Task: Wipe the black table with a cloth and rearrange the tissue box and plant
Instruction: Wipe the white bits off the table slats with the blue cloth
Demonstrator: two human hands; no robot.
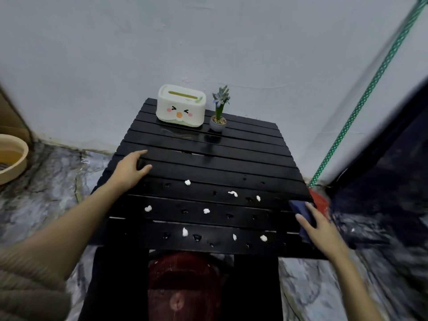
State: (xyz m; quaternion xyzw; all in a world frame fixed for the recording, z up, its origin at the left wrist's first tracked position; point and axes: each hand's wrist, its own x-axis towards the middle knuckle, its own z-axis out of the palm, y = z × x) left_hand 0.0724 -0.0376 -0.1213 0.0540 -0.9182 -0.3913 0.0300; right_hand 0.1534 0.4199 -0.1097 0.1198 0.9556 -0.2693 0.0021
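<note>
A black slatted table (208, 163) stands against the pale wall. At its far edge sit a cream tissue box (181, 106) with a cartoon face and, just right of it, a small potted plant (220, 110) in a grey pot. Several white blobs (206, 211) and dark wet spots dot the near half of the tabletop. My left hand (132, 167) lies on the table's left side, fingers spread, holding nothing. At the table's right edge my right hand (317, 224) presses on a dark blue cloth (301, 212).
A tan basin (11, 158) with liquid stands on the marbled floor at far left. A broom with a green dotted handle (361, 100) and red base leans at the right, close behind the cloth. A reddish stool (183, 281) sits under the table's near side.
</note>
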